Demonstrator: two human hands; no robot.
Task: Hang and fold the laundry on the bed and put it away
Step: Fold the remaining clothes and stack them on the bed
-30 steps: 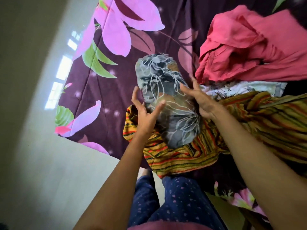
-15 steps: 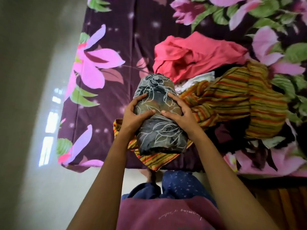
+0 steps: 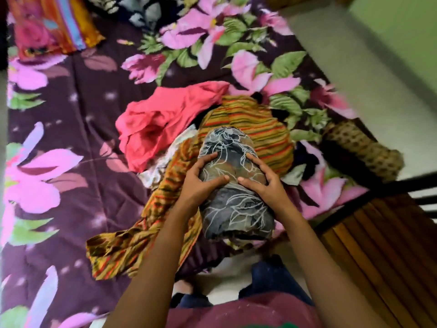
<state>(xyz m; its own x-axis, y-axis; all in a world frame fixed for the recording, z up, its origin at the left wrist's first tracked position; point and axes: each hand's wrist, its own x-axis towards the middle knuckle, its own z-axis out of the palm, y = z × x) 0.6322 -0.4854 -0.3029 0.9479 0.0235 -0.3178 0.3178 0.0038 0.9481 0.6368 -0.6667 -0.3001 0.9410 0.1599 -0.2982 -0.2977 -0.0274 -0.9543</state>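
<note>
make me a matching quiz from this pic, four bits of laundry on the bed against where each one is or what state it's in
1 grey leaf-print bundle
2 red garment
3 striped cloth
4 brown dotted roll

a crumpled, leftmost of the four
b held between left hand and right hand
c near the right edge of the bed, untouched
d spread beneath the bundle

Pairs: 1-b, 2-a, 3-d, 4-c

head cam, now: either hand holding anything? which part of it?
Yes. The left hand and the right hand both grip the folded grey leaf-print cloth at its middle, one on each side, fingers wrapped over its top.
</note>
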